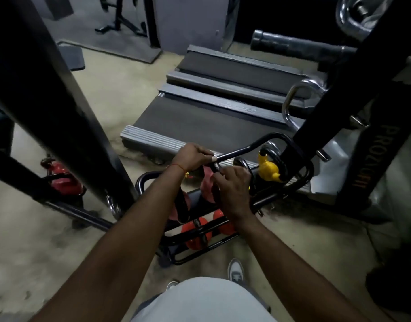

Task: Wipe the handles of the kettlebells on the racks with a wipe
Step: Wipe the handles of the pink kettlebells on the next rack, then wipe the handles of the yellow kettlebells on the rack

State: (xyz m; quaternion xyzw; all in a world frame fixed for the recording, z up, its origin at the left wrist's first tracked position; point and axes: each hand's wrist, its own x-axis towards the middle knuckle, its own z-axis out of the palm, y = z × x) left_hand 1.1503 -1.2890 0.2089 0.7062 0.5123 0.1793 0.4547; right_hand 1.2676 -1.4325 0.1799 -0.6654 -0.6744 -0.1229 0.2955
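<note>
Floor [107, 94]: beige concrete, stained and scuffed.
Rack [273, 135]: black tube frame with two tiers, standing on the floor at centre.
Upper tier: a pink kettlebell [207, 189], largely hidden; a yellow kettlebell [268, 169] at the right end.
Lower tier: two orange-red kettlebells [190, 242] side by side beneath a black crossbar.
Top rail: the left hand [193, 156] curls over it.
Low frame [79, 212]: black, on the floor at left, carrying a red kettlebell [65, 182].
Treadmills [200, 122]: grey decks side by side on the floor beyond the rack.
Mat [72, 58]: dark, flat on the floor, far left.
Shoe [236, 270]: pale, on the floor near the rack's foot.
</note>
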